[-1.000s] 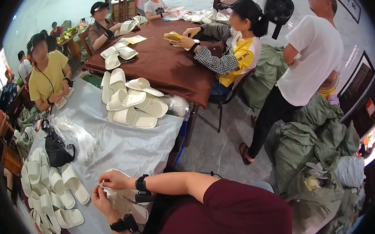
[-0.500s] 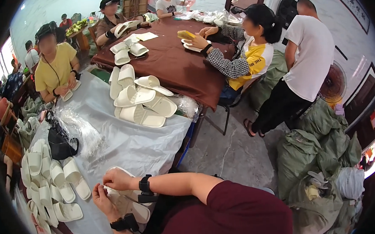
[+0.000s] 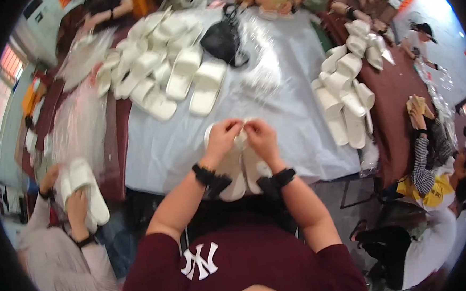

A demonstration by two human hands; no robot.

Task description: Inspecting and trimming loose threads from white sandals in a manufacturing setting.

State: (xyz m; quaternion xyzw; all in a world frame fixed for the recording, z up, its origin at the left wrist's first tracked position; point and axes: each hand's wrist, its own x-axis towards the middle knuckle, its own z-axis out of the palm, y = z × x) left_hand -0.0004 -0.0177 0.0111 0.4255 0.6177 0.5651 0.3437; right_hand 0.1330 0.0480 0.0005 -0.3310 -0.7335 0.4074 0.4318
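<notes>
Fingertips of both hands pinch together at the top end of a pair of white slippers (image 3: 239, 166) lying on the grey table cover (image 3: 295, 109); the left hand (image 3: 223, 138) and right hand (image 3: 262, 138) nearly touch. Keeping the pair squared and pinching close should help. Beyond lie a row of white slippers (image 3: 186, 79) and a black bag (image 3: 220, 39).
</notes>
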